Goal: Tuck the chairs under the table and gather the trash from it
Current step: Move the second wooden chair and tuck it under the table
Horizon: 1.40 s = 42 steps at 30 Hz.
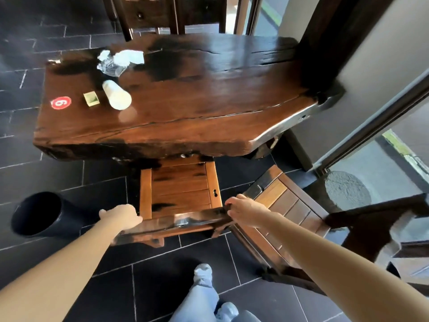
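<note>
A wooden chair [181,189] stands at the near side of the dark slab table [209,94], its seat front partly under the table edge. My left hand [121,217] grips the left end of the chair's backrest and my right hand [246,211] grips the right end. On the table's left part lie crumpled white tissue and clear plastic [120,60], a white cup [116,95] on its side, and a small yellow-green box [91,99]. A second chair [285,212] stands angled to the right, away from the table.
A black bin [39,213] stands on the tiled floor to the left. A red number sticker [60,102] sits on the table. More chairs [162,15] stand at the far side. Glass doors and a pillar lie to the right. My feet are below.
</note>
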### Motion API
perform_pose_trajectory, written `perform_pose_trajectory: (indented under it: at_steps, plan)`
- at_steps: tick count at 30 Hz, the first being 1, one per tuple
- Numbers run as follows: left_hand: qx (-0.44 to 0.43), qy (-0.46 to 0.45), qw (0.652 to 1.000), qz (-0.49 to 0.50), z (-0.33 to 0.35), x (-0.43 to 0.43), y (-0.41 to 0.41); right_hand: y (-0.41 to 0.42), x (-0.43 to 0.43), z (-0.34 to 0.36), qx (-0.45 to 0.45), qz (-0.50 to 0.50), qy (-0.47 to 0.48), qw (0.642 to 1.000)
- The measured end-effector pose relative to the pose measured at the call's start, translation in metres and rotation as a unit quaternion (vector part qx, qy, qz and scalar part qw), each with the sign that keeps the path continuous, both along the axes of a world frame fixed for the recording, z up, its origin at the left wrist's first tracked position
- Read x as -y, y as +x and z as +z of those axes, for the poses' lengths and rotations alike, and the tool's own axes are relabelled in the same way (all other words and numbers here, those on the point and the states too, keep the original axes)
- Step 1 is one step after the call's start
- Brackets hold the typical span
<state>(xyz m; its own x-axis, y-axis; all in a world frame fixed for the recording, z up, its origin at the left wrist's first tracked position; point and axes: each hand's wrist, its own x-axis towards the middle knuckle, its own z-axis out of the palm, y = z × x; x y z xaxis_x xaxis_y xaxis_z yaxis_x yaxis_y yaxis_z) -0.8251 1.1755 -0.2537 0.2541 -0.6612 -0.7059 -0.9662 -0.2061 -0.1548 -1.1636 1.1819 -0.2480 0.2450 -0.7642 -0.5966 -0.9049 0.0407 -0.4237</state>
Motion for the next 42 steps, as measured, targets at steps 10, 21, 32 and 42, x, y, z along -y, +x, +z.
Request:
perform_pose_trajectory:
  at_steps: [10,21,32,42]
  plan:
    - [-0.231,-0.125,0.949,-0.174,0.012,0.036,-0.188,-0.107,-0.009,0.023,-0.071,-0.045,-0.073,0.994]
    - [-0.216,-0.153,0.935,-0.236,0.02,0.006,-0.407,-0.395,-0.069,0.011,-0.253,-0.116,-0.092,0.956]
    - [-0.263,-0.069,0.962,-0.024,-0.024,-0.195,-0.612,-0.566,-0.05,0.012,-0.166,-0.119,-0.086,0.975]
    - [-0.219,-0.212,0.949,0.085,-0.015,-0.216,-0.619,-0.555,-0.037,-0.021,-0.269,-0.006,-0.141,0.953]
